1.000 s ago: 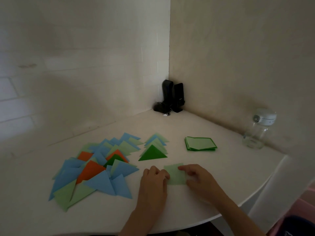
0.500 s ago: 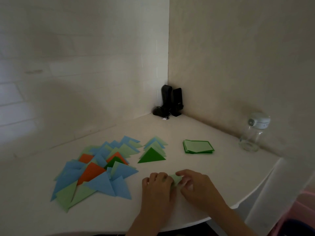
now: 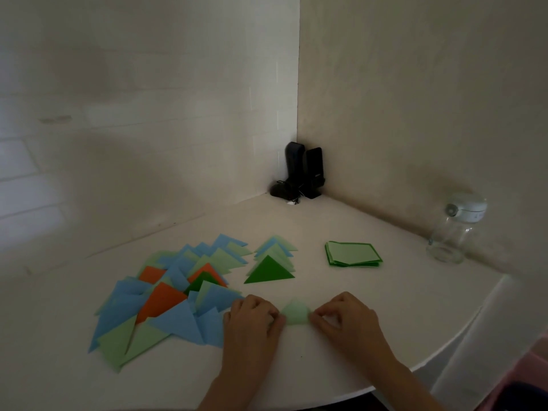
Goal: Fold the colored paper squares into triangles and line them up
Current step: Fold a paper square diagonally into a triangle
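Note:
A light green paper (image 3: 295, 312), folded into a triangle, lies on the white table (image 3: 385, 307) between my hands. My left hand (image 3: 252, 320) pinches its left corner with curled fingers. My right hand (image 3: 344, 318) pinches its right corner. Behind it a short line of folded triangles (image 3: 274, 262) runs away from me, a dark green one at the front. A spread of blue, light green and orange triangles (image 3: 166, 295) covers the table to the left. A stack of unfolded green squares (image 3: 353, 254) sits at the back right.
Two black upright devices with a cable (image 3: 302, 173) stand in the wall corner. A clear bottle with a white lid (image 3: 453, 229) stands at the right by the wall. The table's curved front edge runs just below my wrists.
The light green sheet lay flat as a square a second ago; it is now folded into a triangle. Both hands moved apart to its two corners.

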The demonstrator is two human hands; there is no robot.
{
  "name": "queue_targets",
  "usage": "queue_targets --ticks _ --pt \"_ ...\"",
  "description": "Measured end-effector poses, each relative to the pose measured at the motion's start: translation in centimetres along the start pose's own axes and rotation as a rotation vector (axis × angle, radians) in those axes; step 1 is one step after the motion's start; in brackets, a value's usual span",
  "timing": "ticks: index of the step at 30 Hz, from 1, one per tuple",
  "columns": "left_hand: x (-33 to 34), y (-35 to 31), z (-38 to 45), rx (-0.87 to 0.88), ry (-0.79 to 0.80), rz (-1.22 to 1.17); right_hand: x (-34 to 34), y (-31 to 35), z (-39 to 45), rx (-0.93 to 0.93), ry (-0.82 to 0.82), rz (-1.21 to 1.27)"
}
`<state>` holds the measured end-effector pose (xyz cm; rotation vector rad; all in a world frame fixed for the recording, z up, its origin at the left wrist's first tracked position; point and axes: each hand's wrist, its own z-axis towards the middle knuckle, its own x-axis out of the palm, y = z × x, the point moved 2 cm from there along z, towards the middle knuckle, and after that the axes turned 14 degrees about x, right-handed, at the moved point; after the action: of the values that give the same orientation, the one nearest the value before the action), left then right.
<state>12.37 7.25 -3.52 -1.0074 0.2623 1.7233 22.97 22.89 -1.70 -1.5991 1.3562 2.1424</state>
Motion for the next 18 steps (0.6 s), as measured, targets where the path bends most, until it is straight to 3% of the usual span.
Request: queue_targets --ticks 9,18 --pt "1.2 -1.3 0.9 -0.012 0.012 0.232 1.0 1.2 0.0 0.082 -0.089 -0.130" --pt "1.2 -0.4 0.6 -0.068 0.028 0.103 0.6 0.4 0.5 0.072 0.006 -0.041"
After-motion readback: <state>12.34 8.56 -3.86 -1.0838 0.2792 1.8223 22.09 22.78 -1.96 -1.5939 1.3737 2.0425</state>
